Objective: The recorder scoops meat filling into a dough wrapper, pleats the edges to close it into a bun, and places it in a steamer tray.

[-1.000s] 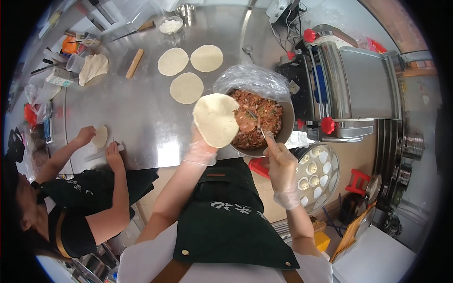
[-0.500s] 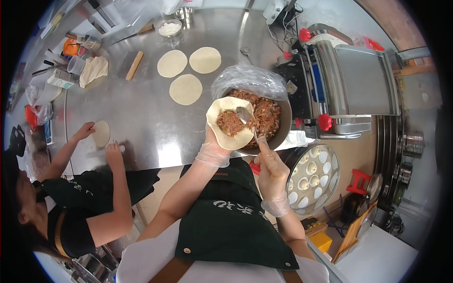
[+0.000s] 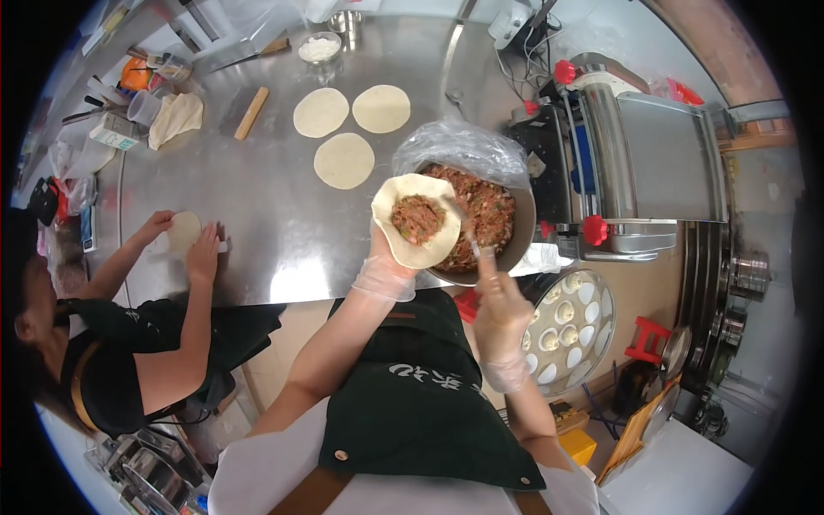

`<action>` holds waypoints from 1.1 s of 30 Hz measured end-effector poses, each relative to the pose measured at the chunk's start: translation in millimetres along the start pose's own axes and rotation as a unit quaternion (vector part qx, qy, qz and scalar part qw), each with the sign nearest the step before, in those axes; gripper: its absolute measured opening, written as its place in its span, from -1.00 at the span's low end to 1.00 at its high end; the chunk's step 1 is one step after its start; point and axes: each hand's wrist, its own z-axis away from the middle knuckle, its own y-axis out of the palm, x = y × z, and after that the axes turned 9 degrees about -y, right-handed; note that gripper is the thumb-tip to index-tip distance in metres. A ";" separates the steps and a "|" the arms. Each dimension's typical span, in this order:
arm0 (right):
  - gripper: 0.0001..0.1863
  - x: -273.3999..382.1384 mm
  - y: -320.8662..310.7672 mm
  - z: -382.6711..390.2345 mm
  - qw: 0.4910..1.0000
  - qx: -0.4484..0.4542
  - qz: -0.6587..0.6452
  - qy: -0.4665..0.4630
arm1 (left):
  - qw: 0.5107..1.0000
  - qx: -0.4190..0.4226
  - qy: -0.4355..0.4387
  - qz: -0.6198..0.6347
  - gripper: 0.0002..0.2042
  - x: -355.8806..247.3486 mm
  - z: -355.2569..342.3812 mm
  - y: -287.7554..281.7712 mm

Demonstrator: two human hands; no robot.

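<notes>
My left hand (image 3: 386, 268), in a thin clear glove, holds up a round dough wrapper (image 3: 403, 240) with a heap of minced meat filling (image 3: 418, 218) on it. My right hand (image 3: 499, 302), also gloved, grips a small spoon (image 3: 473, 246) whose tip points at the wrapper's right edge. Just behind both hands stands a metal bowl of meat filling (image 3: 493, 215) lined with clear plastic, at the table's near edge.
Three flat dough rounds (image 3: 343, 160) lie on the steel table (image 3: 257, 206), with a rolling pin (image 3: 251, 112) further left. A co-worker's hands (image 3: 202, 251) press a small dough piece at the left. A dough machine (image 3: 635, 163) stands right; a tray of finished dumplings (image 3: 566, 324) sits below.
A second ago the wrapper was bare and my right hand was at the bowl. The spoon then brought filling onto it; now the spoon has drawn back to the wrapper's right edge.
</notes>
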 end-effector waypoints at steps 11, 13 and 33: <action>-0.47 -50.5 74.2 -39.5 0.985 0.157 0.068 -0.031 | 0.982 -0.096 0.143 -0.071 -0.48 -67.0 64.2 -32.1; -0.51 -56.8 83.6 -39.0 0.982 0.174 0.051 -0.041 | 0.984 -0.089 0.141 -0.068 -0.48 -64.2 66.5 -21.3; -0.56 -48.6 25.3 -9.8 0.913 0.068 -0.386 0.113 | 0.994 -0.071 0.080 -0.033 -0.52 -48.5 40.1 -42.4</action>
